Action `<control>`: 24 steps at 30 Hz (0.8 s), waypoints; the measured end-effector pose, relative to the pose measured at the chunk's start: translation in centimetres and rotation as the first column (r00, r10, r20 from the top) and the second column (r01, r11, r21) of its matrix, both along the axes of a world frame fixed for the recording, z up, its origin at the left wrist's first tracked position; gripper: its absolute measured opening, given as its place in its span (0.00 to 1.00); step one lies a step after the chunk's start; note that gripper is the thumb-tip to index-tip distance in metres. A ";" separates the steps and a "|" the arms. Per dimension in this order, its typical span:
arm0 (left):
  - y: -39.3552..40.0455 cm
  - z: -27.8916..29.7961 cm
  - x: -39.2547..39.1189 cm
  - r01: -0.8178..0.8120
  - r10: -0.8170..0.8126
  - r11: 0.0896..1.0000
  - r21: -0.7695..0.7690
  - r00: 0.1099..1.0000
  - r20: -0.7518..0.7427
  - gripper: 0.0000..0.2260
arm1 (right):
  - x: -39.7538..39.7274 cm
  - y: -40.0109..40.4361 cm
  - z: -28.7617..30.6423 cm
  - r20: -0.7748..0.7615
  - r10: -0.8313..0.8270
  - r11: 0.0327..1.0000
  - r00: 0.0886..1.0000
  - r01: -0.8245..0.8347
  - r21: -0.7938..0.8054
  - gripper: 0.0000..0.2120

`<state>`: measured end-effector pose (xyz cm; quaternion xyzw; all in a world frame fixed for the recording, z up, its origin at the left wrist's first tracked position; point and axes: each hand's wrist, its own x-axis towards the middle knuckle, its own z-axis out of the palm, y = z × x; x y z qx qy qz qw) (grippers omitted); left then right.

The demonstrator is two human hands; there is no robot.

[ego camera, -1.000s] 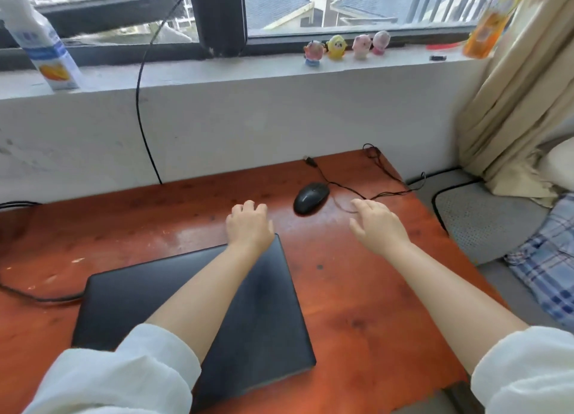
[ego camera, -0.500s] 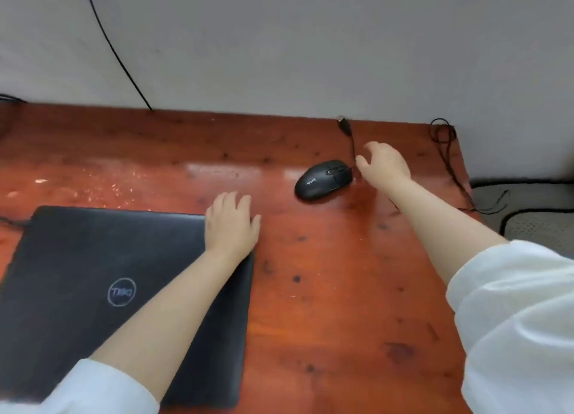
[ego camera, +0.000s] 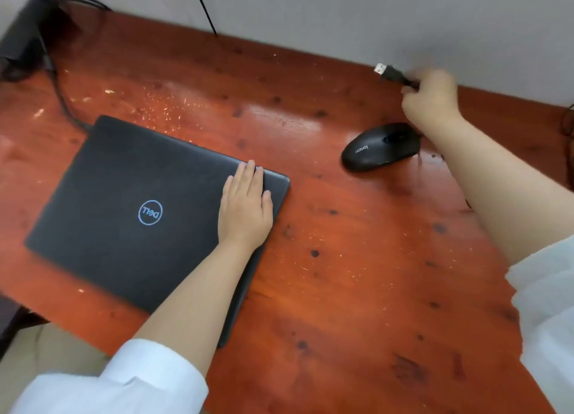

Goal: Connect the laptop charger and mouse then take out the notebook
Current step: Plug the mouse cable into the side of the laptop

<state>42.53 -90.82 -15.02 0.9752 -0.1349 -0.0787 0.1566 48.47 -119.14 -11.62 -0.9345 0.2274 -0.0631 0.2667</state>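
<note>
Red-brown wooden desk (ego camera: pixel 341 289), glossy, knotty grain, scuffed with pale flecks. Closed laptop (ego camera: pixel 130 202), matte black slab with rounded corners and a round blue logo, lies on the desk's left half, long axis running from lower left to upper right corner, skewed to the desk edge. A black cable (ego camera: pixel 62 103) reaches its far left corner. Mouse (ego camera: pixel 380 146), smooth black oval, sits right of the laptop and well apart from it, long axis roughly left-right, wheel end toward the right. USB plug (ego camera: pixel 383 70), metal tip on a black body, is lifted above the desk's far edge, tip pointing up-left. Right hand (ego camera: pixel 431 98) is closed, pinching the cord just behind that plug; blurred. Left hand (ego camera: pixel 245 205) lies flat, fingers together and extended, palm down on the laptop lid near its right corner. White sleeves on both arms.
</note>
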 end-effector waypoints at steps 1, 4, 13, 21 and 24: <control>0.0 0.0 0.0 -0.003 0.003 1.000 -0.008 1.000 0.004 0.20 | -0.8 1.2 0.7 0.070 0.137 0.991 0.988 -0.136 -0.010 0.15; 0.0 -0.1 -0.1 -0.024 0.025 1.000 -0.018 0.999 0.022 0.20 | -3.9 5.1 2.6 0.177 0.488 0.872 0.855 -0.488 -0.047 0.14; 0.2 -0.5 0.0 -0.047 0.050 0.998 -0.052 0.997 0.054 0.19 | -12.2 9.9 -0.1 -0.227 0.586 0.783 0.778 -0.615 -0.088 0.12; -0.2 0.2 -0.7 0.083 -0.083 0.996 0.007 0.983 0.164 0.17 | -15.2 3.2 -0.8 0.074 0.215 0.945 0.974 -0.227 0.234 0.06; -1.9 1.1 -2.6 0.318 -0.316 0.948 0.024 0.928 0.196 0.21 | -16.8 2.4 -1.3 0.123 -0.114 0.840 0.986 0.029 0.542 0.12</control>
